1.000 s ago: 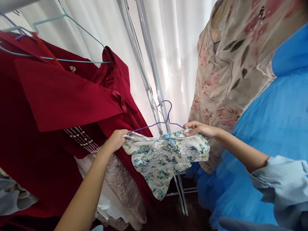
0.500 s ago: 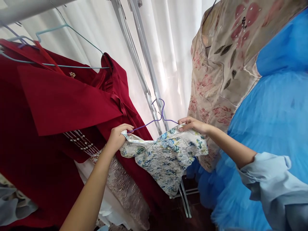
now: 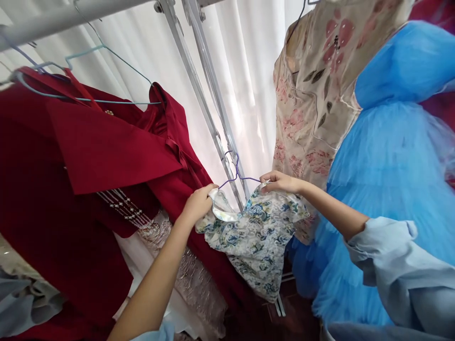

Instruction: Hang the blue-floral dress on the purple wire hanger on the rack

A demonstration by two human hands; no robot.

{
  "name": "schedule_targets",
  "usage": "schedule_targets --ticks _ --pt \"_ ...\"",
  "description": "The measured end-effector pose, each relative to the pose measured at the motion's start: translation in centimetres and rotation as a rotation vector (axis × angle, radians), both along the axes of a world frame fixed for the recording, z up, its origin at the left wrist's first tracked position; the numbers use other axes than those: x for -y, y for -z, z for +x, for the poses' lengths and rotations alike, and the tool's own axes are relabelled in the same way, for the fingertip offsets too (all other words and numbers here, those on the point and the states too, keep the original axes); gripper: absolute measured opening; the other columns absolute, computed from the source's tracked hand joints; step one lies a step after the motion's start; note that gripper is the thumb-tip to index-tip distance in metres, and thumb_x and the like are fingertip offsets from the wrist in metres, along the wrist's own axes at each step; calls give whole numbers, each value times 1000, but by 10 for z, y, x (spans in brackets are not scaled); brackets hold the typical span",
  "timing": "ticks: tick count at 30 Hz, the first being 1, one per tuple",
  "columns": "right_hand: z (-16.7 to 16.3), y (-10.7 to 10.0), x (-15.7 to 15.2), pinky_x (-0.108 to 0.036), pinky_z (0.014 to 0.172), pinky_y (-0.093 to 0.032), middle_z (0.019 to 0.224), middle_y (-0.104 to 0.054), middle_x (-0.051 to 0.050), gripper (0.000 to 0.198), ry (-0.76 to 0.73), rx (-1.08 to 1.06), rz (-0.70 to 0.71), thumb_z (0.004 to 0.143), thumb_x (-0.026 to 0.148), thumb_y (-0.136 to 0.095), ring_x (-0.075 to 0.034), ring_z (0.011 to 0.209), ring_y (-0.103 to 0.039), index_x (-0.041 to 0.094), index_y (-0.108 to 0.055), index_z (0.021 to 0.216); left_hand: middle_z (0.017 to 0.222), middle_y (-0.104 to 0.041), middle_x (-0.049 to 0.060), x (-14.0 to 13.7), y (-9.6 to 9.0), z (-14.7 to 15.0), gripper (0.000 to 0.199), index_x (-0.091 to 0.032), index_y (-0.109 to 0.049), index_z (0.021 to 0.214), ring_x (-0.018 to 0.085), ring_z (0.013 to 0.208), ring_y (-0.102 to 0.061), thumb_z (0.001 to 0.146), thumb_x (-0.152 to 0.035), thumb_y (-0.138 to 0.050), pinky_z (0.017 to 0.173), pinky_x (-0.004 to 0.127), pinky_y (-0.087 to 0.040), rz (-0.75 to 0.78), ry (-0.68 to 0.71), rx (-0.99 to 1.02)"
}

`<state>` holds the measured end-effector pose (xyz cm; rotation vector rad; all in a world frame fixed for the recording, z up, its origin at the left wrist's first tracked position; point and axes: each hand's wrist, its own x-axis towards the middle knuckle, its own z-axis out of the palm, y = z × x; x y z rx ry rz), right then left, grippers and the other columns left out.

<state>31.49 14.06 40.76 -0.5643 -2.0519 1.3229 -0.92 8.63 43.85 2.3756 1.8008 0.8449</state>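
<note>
A small white blouse (image 3: 254,237) with a blue and green floral print hangs on a purple wire hanger (image 3: 236,166), whose hook points up. My left hand (image 3: 199,203) is closed on the blouse's left shoulder by the neckline. Its opposite shoulder is pinched between the thumb and fingers of my right hand (image 3: 279,182). The neckline sags open between my hands, and the hanger's arms run down into the shoulders. Whether my fingers also grip the hanger wire is hidden by the cloth.
Dark red garments (image 3: 117,137) hang on a teal hanger (image 3: 106,100) from a white rail (image 3: 81,19) at left. Metal stand legs (image 3: 199,80) slant behind the blouse. At right hang a beige floral dress (image 3: 302,109) and a blue tulle dress (image 3: 387,156). White curtain (image 3: 245,71) lies behind.
My left hand has moved right and nearer my right hand, so the blouse's neckline now gapes in a loop. The blouse has shifted slightly right and down in view.
</note>
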Motion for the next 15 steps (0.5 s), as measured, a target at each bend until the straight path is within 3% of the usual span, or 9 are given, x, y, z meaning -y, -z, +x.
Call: schedule_targets --ticks 4,7,10,12,15 --pt "1 0 5 -22 53 -33 57 -56 5 28 92 -109 -91 71 34 -77 -9 52 -48 15 -58 66 103 -74 9 -14 13 12 36 -18 -70 112 25 95 -66 83 -17 -48 84 31 -49 90 -36 54" --pt "8 -7 6 -22 53 -36 58 -61 4 24 120 -216 -191 68 31 -79 -10 53 -52 15 -62 66 95 -71 9 -22 7 20 28 -18 -70 100 26 94 -62 88 -21 -45 86 35 -47 154 -34 61" --pt "23 -8 16 -23 56 -40 60 -62 3 20 180 -311 -297 65 26 -80 -11 56 -55 15 -64 67 100 -68 9 -22 2 34 28 -20 -68 101 26 103 -58 92 -23 -41 94 36 -44 215 13 60" --pt "34 2 33 -24 60 -43 64 -64 2 20 216 -349 -385 65 26 -80 -13 59 -58 15 -64 70 108 -65 8 -16 8 44 28 -20 -64 108 25 108 -56 88 -18 -45 97 35 -42 235 88 70" --pt "38 33 76 -24 59 -42 63 -60 3 26 171 -348 -505 64 29 -82 -13 59 -55 17 -60 68 101 -63 7 1 36 54 25 -21 -64 103 25 101 -55 82 -14 -54 92 35 -43 206 262 85"
